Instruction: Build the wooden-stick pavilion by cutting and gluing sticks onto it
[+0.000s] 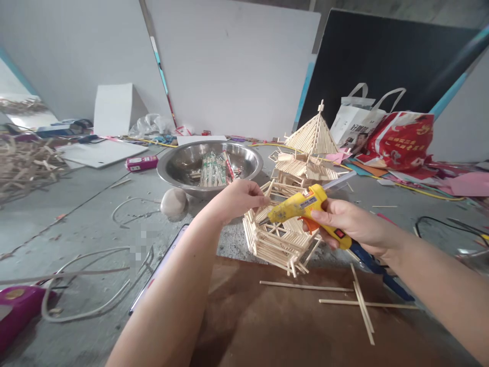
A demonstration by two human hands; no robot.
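Observation:
My right hand (344, 224) is wrapped round a yellow hot glue gun (300, 204) with an orange trigger and a clear glue stick out of its back. The gun's nozzle points down-left into an openwork frame of wooden sticks (278, 250), stacked in a many-sided ring. At the upper left rim of that frame, my left hand (244, 199) has thumb and fingers closed in a pinch on a thin wooden stick (270, 189); its far end is hard to make out. Behind stands a stick pagoda (313, 137) with a pointed roof.
A steel basin (171, 178) holds packed sticks. Loose sticks (305, 286) lie on a brown board (244, 316). A phone (160, 265), a white cable (84, 313), a pale stone (173, 203) and a purple device (19, 311) are left. Bags (401, 140) stand back right.

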